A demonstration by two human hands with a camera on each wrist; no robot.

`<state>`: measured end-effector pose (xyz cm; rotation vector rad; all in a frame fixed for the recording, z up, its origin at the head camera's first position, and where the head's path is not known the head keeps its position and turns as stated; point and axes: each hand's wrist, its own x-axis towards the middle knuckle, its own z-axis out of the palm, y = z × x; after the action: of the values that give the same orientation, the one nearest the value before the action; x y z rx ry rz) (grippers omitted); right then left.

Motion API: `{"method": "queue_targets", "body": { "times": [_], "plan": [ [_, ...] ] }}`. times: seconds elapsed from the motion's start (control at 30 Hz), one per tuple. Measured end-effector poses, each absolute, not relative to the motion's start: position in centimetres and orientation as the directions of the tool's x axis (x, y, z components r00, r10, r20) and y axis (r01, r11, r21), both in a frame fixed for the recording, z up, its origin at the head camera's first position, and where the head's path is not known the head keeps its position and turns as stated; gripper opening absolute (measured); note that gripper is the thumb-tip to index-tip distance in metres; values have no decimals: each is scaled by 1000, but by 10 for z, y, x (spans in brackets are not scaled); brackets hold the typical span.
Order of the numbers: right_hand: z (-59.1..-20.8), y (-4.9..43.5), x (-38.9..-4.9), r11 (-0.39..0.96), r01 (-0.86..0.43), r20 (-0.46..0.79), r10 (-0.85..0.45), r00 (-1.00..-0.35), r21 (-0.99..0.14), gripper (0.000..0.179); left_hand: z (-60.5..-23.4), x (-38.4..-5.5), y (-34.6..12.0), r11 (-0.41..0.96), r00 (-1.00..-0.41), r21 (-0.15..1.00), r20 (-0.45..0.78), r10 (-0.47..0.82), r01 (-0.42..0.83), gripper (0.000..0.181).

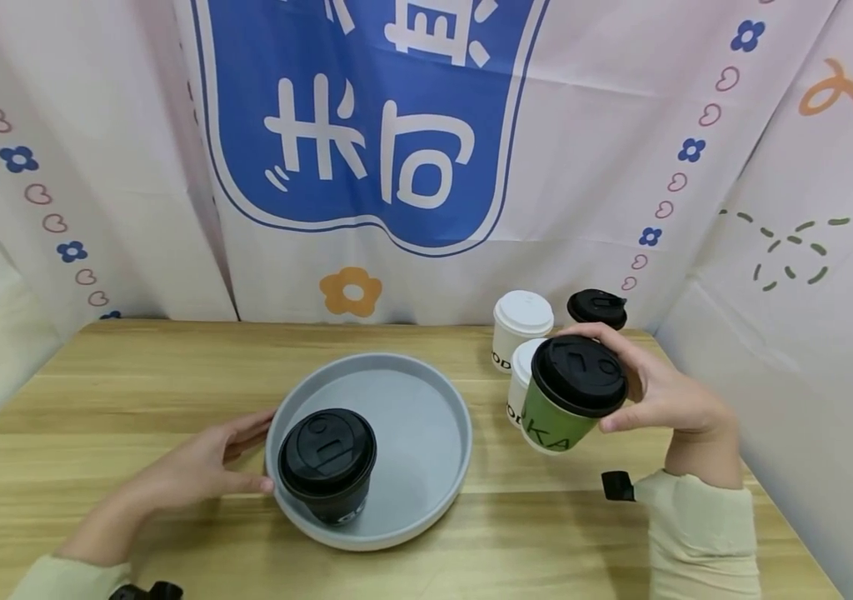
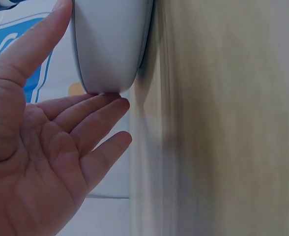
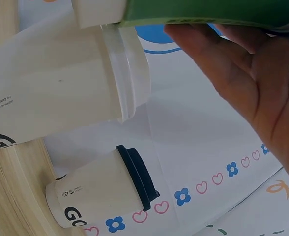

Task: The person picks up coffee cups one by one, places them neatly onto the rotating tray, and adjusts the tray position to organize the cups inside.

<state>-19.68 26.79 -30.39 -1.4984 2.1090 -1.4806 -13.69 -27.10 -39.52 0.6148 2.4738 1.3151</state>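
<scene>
My right hand [image 1: 662, 387] grips a green paper cup [image 1: 557, 422] with a black lid, tilted and raised in front of the white cups. Its thumb lies on the near side and the fingers reach round the back. A round grey tray [image 1: 419, 433] sits on the table in the head view, bearing a black lidded cup [image 1: 329, 467] at its left side. My left hand [image 1: 209, 462] is spread at the tray's left edge. The left wrist view shows the fingertips [image 2: 121, 104] against the tray's outer wall [image 2: 110, 49], with fingers nearly straight.
Behind the green cup stand two white cups with white lids, one farther back [image 1: 522, 329] and one partly hidden [image 1: 521, 375]. A white cup with a black lid [image 3: 102, 189] stands beside them at the back right. Printed cloth [image 1: 591, 167] hangs behind the wooden table [image 1: 194, 375].
</scene>
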Motion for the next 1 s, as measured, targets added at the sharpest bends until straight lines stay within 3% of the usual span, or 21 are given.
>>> {"method": "queue_targets", "body": {
  "times": [0.5,1.0],
  "plan": [
    [-306,253,-200,-43,-630,430,-767,-476,-775,96,-391,-151,-278,430,-815,871,-63,575,236,95],
    [-312,210,-199,-25,-573,341,-825,-451,-819,94,-393,-161,-283,379,-782,899,-70,619,220,94]
  ]
}}
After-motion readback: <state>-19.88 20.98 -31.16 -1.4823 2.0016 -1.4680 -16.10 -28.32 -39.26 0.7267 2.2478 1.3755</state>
